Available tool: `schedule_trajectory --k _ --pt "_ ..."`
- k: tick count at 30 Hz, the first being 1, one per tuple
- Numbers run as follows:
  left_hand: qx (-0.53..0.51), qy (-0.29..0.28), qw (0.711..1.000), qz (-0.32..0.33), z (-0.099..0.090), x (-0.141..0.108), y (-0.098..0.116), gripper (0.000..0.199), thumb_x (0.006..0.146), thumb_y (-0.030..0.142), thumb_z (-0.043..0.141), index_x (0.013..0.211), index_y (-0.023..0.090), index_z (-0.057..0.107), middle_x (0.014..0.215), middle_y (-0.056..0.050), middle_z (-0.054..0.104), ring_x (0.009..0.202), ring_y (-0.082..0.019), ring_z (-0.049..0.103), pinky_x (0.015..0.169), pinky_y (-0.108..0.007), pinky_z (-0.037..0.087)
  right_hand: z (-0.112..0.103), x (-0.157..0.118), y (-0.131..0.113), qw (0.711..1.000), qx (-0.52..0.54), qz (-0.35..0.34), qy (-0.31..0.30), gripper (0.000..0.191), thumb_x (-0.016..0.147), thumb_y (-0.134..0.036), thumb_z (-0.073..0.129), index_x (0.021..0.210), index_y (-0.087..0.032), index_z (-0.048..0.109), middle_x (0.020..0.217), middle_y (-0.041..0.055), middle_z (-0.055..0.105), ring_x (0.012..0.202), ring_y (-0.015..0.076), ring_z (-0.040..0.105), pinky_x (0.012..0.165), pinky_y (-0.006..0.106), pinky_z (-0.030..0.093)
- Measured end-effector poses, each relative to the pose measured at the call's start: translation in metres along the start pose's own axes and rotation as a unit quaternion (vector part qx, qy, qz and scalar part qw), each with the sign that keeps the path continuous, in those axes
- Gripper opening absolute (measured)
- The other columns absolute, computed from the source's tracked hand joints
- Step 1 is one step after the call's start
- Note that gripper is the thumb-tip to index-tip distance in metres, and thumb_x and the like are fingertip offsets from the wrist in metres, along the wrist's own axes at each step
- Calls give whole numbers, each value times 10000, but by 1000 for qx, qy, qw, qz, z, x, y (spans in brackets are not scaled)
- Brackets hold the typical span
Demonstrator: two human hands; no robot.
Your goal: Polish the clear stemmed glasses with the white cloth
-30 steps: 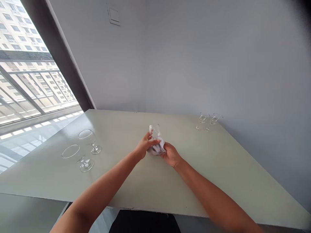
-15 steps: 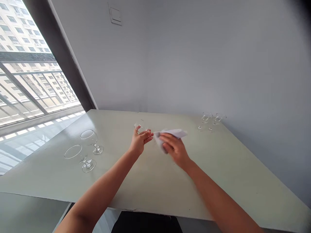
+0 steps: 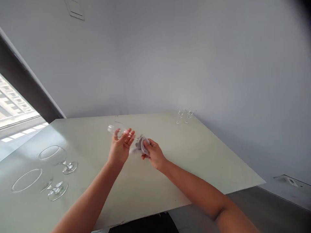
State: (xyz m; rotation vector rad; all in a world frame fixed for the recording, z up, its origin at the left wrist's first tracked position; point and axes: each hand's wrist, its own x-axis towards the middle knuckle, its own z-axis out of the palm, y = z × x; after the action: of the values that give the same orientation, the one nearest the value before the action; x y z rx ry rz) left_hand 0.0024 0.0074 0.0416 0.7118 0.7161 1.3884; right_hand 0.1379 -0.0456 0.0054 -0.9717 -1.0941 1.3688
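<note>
- Left hand [image 3: 119, 149]: near the centre of the frame, a little to its left, fingers partly curled and spread around the glass [image 3: 111, 129], which it has hold of.
- The glass: just left of the frame's centre, held up above the table [image 3: 136, 194] and tipped nearly onto its side, sloping down a little toward the right. Its left end sticks out past the fingers; its right end runs to the cloth [image 3: 143, 147], where the detail is too blurred to make out.
- Right hand [image 3: 155, 155]: at the centre of the frame, closed on the bunched cloth, thumb on top and fingers curled beneath. The cloth's lower left edge is blurred.
- Both forearms come in from the bottom edge, left and right, and reach over the table.
- Lower left: the near glass [image 3: 48, 185] and the far glass [image 3: 57, 157] stand on the table, apart from each other, each on a round foot.
- Right of centre, at the table's back corner: two small glasses [image 3: 185, 114] stand close together, blurred.
- Upper left: a switch [image 3: 75, 9] on the grey wall [image 3: 206, 58].
- Left edge: a window [image 3: 13, 103] beside a dark slanting frame [image 3: 21, 74].
- Bottom centre: dark clothing [image 3: 145, 225] below the table's front edge.
</note>
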Motion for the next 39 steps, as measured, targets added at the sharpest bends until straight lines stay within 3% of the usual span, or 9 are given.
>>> schedule_trajectory --k 4,6,9,13,17,21,26,29,39 --pt "82 -12 983 165 -4 14 19 619 639 188 707 1097 333 317 981 1 572 860 -151 631 820 -336 485 -20 -6 -12 958 -248 41 -135 408 790 -565 451 982 -232 588 838 12 580 440 56 476 527 251 445" --pt "129 -5 973 193 -4 14 17 704 608 174 723 1144 325 293 1003 -14 558 810 -145 640 826 -343 477 -33 -2 -24 917 -391 -29 -76 293 810 -469 490 954 -247 616 953 14 570 453 36 458 601 262 440" --pt "169 -9 972 162 4 7 -4 694 612 188 716 1163 292 307 1009 -35 555 793 -143 642 809 -320 476 -40 13 -37 865 -486 -118 42 219 821 -366 507 950 -231 621 931 20 547 549 70 477 650 263 419" --pt "183 -81 975 98 25 4 -39 568 646 230 684 1116 272 366 1092 -62 544 882 -168 619 796 -326 481 -34 36 -31 829 -539 -145 45 175 764 -343 578 848 -194 618 856 17 509 597 88 465 605 237 379" --pt "226 -113 965 65 36 13 -51 607 642 257 692 1156 288 372 1196 -87 503 1038 -208 548 857 -366 444 -45 54 -12 819 -553 -139 62 152 797 -303 514 726 -179 566 766 3 509 624 97 464 584 210 339" --pt "355 -129 924 56 9 10 -47 723 649 298 686 1267 325 312 1302 -91 416 1186 -232 418 936 -411 370 -95 76 -2 805 -566 -85 159 146 755 -225 513 622 -164 513 715 10 527 647 107 468 610 211 327" --pt "486 -102 866 64 -57 -15 -50 467 737 343 566 1184 311 438 1150 -54 541 1046 -212 519 919 -414 386 -175 104 3 777 -561 -33 284 162 736 -181 454 577 -156 475 685 37 516 615 120 450 579 230 307" --pt "534 -63 842 47 -81 -21 -58 409 752 362 524 1149 298 452 1107 -35 569 989 -201 547 891 -402 415 -204 120 10 770 -549 -15 324 157 730 -197 448 583 -159 486 679 35 525 598 124 457 563 229 309" --pt "564 -71 821 45 -83 -14 -66 321 768 292 477 1089 275 476 1024 -10 590 922 -154 550 860 -343 432 -229 154 20 769 -479 -31 421 77 660 -213 524 604 -161 528 678 53 548 682 168 519 676 270 368"
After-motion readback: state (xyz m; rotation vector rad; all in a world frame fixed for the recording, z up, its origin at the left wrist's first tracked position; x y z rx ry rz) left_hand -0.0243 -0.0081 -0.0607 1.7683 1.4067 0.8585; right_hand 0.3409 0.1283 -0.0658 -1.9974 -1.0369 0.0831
